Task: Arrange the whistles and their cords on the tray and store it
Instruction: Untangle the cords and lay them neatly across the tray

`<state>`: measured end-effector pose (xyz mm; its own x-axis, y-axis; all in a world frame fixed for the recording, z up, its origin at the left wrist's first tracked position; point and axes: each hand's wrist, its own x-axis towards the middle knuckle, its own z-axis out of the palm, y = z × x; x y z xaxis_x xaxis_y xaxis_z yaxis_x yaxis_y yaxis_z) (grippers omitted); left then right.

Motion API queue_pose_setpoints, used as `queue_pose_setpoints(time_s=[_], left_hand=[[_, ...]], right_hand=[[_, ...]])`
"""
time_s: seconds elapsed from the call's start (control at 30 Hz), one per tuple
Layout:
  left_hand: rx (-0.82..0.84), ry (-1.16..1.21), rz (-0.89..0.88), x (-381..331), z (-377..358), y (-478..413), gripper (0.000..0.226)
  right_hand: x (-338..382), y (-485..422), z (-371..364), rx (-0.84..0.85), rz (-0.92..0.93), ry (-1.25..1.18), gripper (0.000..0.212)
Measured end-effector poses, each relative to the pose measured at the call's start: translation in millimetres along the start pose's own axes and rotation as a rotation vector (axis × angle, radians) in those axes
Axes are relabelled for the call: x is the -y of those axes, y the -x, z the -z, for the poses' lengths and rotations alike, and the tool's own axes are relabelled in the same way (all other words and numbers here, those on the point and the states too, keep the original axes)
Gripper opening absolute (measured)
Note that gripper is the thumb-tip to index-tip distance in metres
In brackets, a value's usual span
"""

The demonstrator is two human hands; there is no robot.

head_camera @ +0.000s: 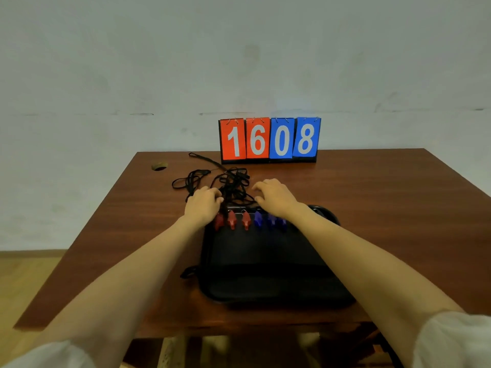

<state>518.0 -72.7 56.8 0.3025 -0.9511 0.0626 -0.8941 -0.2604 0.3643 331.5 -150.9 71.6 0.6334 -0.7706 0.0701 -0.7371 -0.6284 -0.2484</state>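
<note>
A black tray (265, 261) lies on the brown table in front of me. Along its far edge sit three red whistles (232, 220) on the left and several blue whistles (269, 220) on the right. Their black cords (228, 181) lie in a tangled heap on the table just beyond the tray. My left hand (203, 204) rests at the tray's far left corner, fingers curled into the cords. My right hand (273, 195) hovers over the cords at the right with fingers spread and bent. Whether either hand grips a cord is hidden.
A flip scoreboard (269, 139) reading 1608 stands at the table's far edge against the wall. A round hole (159, 166) is in the table's far left. A dark rounded object (325, 212) sits by the tray's far right corner. The table (385, 208) drops off at left and right.
</note>
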Motion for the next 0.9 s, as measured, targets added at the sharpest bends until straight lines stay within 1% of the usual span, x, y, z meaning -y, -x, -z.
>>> queue_pose_setpoints(time_s=[0.07,0.23,0.37,0.5,0.57,0.73,0.83,0.9], left_hand=[[0.021,-0.002,0.030,7,-2,-26,0.030],[0.057,0.025,0.037,19,-16,-86,0.032],[0.113,0.054,-0.026,23,-30,-118,0.039],[0.209,-0.026,-0.071,34,-52,-131,0.037],[0.210,-0.030,-0.059,38,-61,-130,0.037],[0.160,-0.045,-0.072,40,-68,-125,0.038],[0.146,-0.050,-0.080,41,-70,-121,0.039],[0.149,-0.064,-0.064,39,-70,-119,0.039]], right_hand=[[-1,-30,-3,0.023,-0.017,-0.020,0.036],[-5,-99,-23,0.046,-0.025,-0.047,0.037],[-4,-141,-40,0.082,0.014,-0.030,0.046],[-1,-174,-52,0.097,0.045,0.008,0.054],[-1,-187,-59,0.101,0.061,0.030,0.051],[2,-195,-76,0.089,0.015,0.145,0.037],[-2,-189,-75,0.035,-0.026,0.120,0.028],[-8,-184,-64,-0.019,-0.059,0.027,0.021]])
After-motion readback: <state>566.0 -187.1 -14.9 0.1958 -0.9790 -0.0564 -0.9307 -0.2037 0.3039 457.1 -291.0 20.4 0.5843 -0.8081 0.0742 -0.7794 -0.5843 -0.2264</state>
